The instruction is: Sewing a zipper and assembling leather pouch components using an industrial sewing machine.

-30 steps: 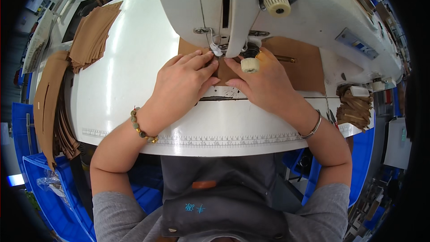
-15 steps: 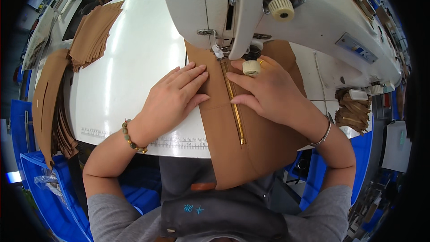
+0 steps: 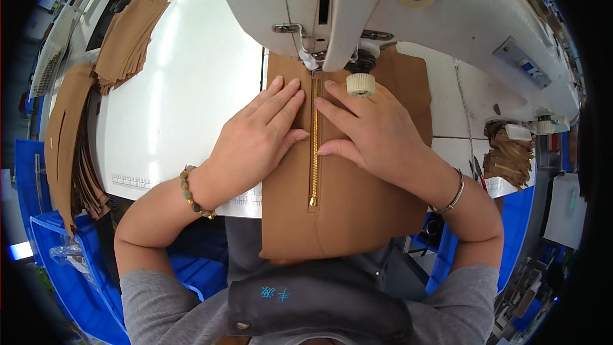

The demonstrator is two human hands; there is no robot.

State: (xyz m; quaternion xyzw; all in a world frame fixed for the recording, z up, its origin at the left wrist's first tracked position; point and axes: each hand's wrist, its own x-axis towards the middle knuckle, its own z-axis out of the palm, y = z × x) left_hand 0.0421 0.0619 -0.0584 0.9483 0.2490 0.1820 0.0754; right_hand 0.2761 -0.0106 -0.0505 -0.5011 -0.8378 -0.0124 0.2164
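A brown leather-like panel (image 3: pixel 357 217) lies on the white machine table under the sewing machine (image 3: pixel 345 19), overhanging the front edge. A gold zipper (image 3: pixel 313 172) runs vertically down it, with its top end at the presser foot (image 3: pixel 312 64). My left hand (image 3: pixel 257 137) lies on the panel's left side, fingers stretched along the zipper's left. My right hand (image 3: pixel 375 134) rests on the panel right of the zipper, fingers spread, thumb and fingertips at the zipper's edge, partly behind the pale knob (image 3: pixel 361 84).
Brown cut pieces are stacked at the back left (image 3: pixel 128 38), hang at the left edge (image 3: pixel 67 134) and sit bunched at the right (image 3: pixel 507 156). Red-handled scissors (image 3: pixel 479 177) lie beside the right bunch. Blue bins (image 3: pixel 80 287) flank the white table (image 3: pixel 169 115) below.
The panel has swung from sideways to lengthwise, bringing the whole zipper into view and spreading over the front edge. My hands have shifted with it, now flatter either side of the zipper.
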